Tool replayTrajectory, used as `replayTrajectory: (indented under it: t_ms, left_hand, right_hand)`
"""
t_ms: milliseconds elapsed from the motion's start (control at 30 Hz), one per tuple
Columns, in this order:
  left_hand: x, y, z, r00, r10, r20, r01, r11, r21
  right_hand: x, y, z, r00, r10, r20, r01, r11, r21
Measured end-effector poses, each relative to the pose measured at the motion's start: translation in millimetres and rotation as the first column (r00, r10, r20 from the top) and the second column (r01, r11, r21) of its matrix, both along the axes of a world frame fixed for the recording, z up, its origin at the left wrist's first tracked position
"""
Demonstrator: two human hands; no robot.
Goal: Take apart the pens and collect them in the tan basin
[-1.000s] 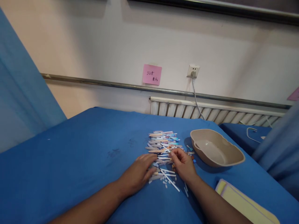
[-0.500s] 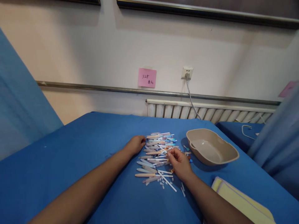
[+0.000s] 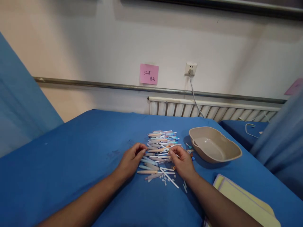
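Observation:
A row of pen barrels (image 3: 151,172) in pale orange, blue and grey lies on the blue cloth, many with thin white sticks at their right ends. At the left ends of the barrels, my left hand (image 3: 132,159) has thumb and fingertips closed together; whatever they hold is too small to make out. My right hand (image 3: 184,162) pinches a slim white stick (image 3: 165,147) that slants up and left over the row. Below that hand, a longer white stick (image 3: 170,179) lies across the lower barrels, among small white pieces (image 3: 164,180).
A beige basin (image 3: 201,153) stands right of the pens, small blue and brown bits (image 3: 192,157) beside it. A folded yellow cloth (image 3: 246,201) lies by my right forearm. Behind the blue-covered table (image 3: 99,135) are a radiator (image 3: 170,108) and a plugged socket (image 3: 190,68).
My left hand has come down and toward me along the barrels' left ends. My right hand stays near the same spot, still pinching the white stick. The view has tilted slightly down.

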State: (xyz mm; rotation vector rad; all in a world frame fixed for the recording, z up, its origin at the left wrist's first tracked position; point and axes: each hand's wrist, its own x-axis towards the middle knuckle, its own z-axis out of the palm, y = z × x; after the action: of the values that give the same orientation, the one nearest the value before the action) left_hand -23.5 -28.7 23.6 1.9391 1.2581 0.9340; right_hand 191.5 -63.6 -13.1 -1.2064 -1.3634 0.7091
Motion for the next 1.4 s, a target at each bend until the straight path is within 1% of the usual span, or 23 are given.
replayTrajectory:
  t_ms: [67, 133, 200, 267, 433, 567, 667, 800, 967, 1233, 1400]
  left_hand:
    - [1, -15, -4.0, 0.987, 0.019, 0.159, 0.002, 0.991, -0.132]
    - [3, -20, -8.0, 0.962, 0.076, 0.263, -0.027, 0.983, -0.184]
    - [3, -18, -10.7, 0.941, 0.112, 0.318, -0.045, 0.977, -0.210]
    - [2, -12, -12.3, 0.932, 0.128, 0.340, -0.048, 0.971, -0.234]
    - [3, -5, -14.4, 0.923, 0.165, 0.348, -0.071, 0.961, -0.266]
    - [7, -11, -13.0, 0.909, 0.151, 0.389, -0.011, 0.941, -0.339]
    - [9, -14, -11.7, 0.894, 0.140, 0.425, 0.029, 0.930, -0.366]
    - [9, -15, -10.3, 0.886, 0.121, 0.448, 0.048, 0.936, -0.348]
    - [8, -15, -7.7, 0.898, 0.110, 0.426, 0.035, 0.948, -0.318]
    - [7, -17, -7.3, 0.925, 0.037, 0.377, 0.087, 0.948, -0.306]
    - [7, -18, -6.5, 0.931, 0.048, 0.362, 0.073, 0.947, -0.313]
  right_hand:
    - [-1, -3, -2.1, 0.999, 0.031, 0.028, -0.031, 1.000, -0.002]
    - [-1, -5, -5.0, 0.997, 0.054, 0.058, -0.053, 0.998, -0.019]
    - [1, -6, -7.6, 0.993, 0.078, 0.085, -0.075, 0.996, -0.042]
    - [3, -7, -9.3, 0.990, 0.102, 0.100, -0.097, 0.994, -0.059]
    - [5, -10, -6.7, 0.980, 0.144, 0.137, -0.131, 0.986, -0.103]
    - [4, -14, -1.6, 0.969, 0.157, 0.191, -0.136, 0.984, -0.115]
    - [4, -15, -0.3, 0.962, 0.159, 0.222, -0.136, 0.984, -0.113]
    - [4, -14, -1.2, 0.956, 0.163, 0.244, -0.144, 0.985, -0.093]
    - [5, -13, -2.1, 0.949, 0.167, 0.269, -0.154, 0.986, -0.069]
    - [5, -14, -1.5, 0.950, 0.144, 0.277, -0.137, 0.990, -0.045]
    - [5, -14, -1.2, 0.948, 0.146, 0.282, -0.138, 0.989, -0.047]
